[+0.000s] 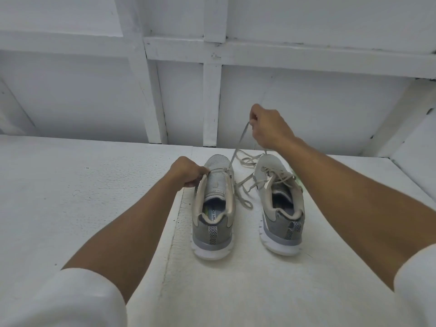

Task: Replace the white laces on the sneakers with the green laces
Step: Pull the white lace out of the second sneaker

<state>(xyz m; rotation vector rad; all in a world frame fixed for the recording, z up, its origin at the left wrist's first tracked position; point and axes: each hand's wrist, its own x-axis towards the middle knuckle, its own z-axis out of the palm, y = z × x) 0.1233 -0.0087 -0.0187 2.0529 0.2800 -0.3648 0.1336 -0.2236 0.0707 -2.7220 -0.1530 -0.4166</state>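
Grips the left sneaker (212, 208), frame centre, by its collar with the left hand (188, 171), fingers curled over the edge. Pinches the white lace (237, 145) in the right hand (266, 128), above centre, taut from that shoe's eyelets. Shows the right sneaker (280, 208) just beside, laced.

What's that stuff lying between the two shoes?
Loose loops of white lace lie on the table between the left shoe and the right shoe, seen in the head view.

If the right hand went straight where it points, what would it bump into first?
Probably the white wall beam behind the table; nothing shows between it and the right hand, though depth is unclear.
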